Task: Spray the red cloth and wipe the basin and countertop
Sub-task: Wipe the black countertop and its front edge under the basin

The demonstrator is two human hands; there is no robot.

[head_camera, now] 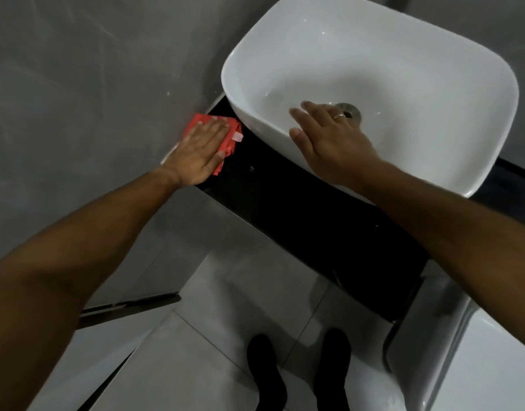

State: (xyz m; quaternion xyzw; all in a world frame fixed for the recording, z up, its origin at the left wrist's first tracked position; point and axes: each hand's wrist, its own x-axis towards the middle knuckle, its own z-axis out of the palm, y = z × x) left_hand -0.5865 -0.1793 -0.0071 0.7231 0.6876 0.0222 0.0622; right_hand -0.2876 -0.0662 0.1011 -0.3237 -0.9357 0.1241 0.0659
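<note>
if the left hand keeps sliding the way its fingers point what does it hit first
Probably the grey wall. The left hand lies flat on the red cloth at the corner of the black countertop, fingers aimed up-right along the wall; the white basin is close too, depth unclear.

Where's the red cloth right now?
The red cloth lies flat under the left hand on the black countertop, at its far left end against the grey wall, just left of the white basin.

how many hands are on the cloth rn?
1. The left hand lies flat on the red cloth on the black countertop; the right hand rests on the basin rim.
</note>
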